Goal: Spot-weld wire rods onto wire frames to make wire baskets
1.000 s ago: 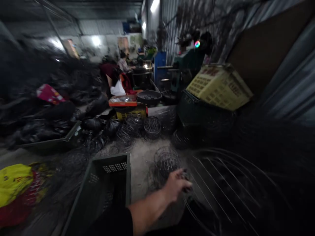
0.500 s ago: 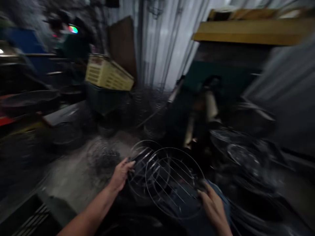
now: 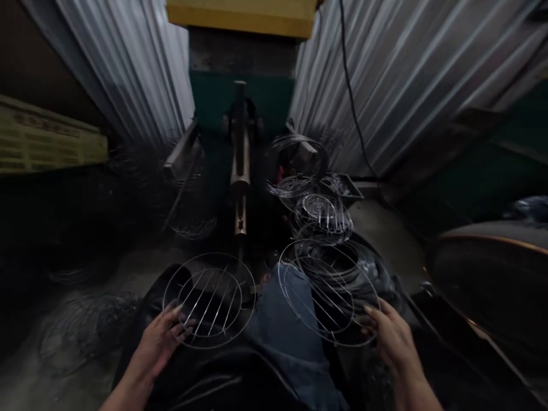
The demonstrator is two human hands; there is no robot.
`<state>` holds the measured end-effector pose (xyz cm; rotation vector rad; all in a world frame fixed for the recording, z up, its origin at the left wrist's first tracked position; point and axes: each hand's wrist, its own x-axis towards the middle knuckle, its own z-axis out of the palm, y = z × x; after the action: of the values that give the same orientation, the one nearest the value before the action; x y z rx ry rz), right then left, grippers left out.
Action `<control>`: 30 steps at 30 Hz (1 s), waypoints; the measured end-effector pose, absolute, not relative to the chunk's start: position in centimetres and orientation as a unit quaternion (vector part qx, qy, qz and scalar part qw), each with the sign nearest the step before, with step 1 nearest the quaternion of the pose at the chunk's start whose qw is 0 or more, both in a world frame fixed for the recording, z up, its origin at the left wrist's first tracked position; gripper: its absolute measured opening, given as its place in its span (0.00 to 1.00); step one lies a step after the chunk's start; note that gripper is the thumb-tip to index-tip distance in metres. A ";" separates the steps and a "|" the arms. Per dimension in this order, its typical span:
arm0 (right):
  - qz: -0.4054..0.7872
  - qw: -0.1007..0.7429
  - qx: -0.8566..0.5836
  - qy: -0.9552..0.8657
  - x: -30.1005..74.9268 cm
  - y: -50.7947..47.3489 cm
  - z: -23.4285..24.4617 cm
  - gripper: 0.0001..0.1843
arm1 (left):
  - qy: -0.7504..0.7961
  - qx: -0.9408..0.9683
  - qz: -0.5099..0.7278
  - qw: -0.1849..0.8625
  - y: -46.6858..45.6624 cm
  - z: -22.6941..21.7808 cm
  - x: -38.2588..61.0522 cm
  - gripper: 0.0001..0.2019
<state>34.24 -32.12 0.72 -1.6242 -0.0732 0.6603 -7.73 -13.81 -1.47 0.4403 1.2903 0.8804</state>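
My left hand (image 3: pixel 165 337) grips the near left rim of a round wire rack (image 3: pixel 209 299), thumb on top and fingers beneath. This rack has two rings joined by short spokes, with straight bars across the inner ring. A second, similar wire rack (image 3: pixel 327 291) is pinched at its right edge by my right hand (image 3: pixel 389 328). Both racks are held apart, tilted, over my lap, where a blue-clad knee (image 3: pixel 285 325) shows beneath. Ahead of them stands a machine with a metal arm (image 3: pixel 240 165) pointing down between the racks.
Stacked wire rings and racks (image 3: pixel 321 211) lie on the floor ahead right. Loose wire pieces (image 3: pixel 89 328) sit low on the left. A yellow crate (image 3: pixel 51 140) is at far left, a large dark round container (image 3: pixel 492 274) at right. A black cable (image 3: pixel 351 85) hangs by the corrugated wall (image 3: pixel 398 74).
My view has turned right, so the machine now stands straight ahead. The two racks, which overlapped before, have moved apart, one in each hand.
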 end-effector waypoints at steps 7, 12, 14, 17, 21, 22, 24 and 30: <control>0.126 0.711 -0.680 0.123 38.5 -39.9 -2.6 0.26 | 0.593 0.210 0.356 0.691 -12.6 -2.2 -5.3 0.09; 0.064 0.715 -0.682 0.142 40.3 -38.1 -4.6 0.22 | 0.582 0.228 0.336 0.705 -11.6 -0.7 -2.8 0.08; 0.072 0.709 -0.687 0.141 40.6 -36.6 -5.4 0.21 | 0.574 0.224 0.341 0.710 -11.5 0.5 -1.7 0.08; 0.104 0.705 -0.686 0.149 40.9 -35.8 -6.5 0.22 | 0.561 0.221 0.342 0.720 -11.5 1.9 -0.7 0.10; 0.099 0.705 -0.682 0.167 41.2 -38.2 -7.0 0.23 | 0.557 0.234 0.335 0.723 -11.6 1.5 -0.8 0.12; 0.089 0.704 -0.684 0.172 41.1 -39.2 -7.1 0.22 | 0.559 0.235 0.332 0.723 -11.6 1.2 -0.9 0.11; 0.064 0.697 -0.690 0.183 40.6 -41.3 -7.1 0.21 | 0.568 0.234 0.323 0.720 -11.7 0.4 -1.1 0.08; 0.022 0.668 -0.706 0.235 37.4 -44.9 -8.0 0.19 | 0.569 0.218 0.314 0.728 -11.7 -0.7 -0.4 0.04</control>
<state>37.41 -44.86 -8.04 -1.5919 0.5295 0.0507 -0.42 -11.72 -0.73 0.4810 1.2546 0.6911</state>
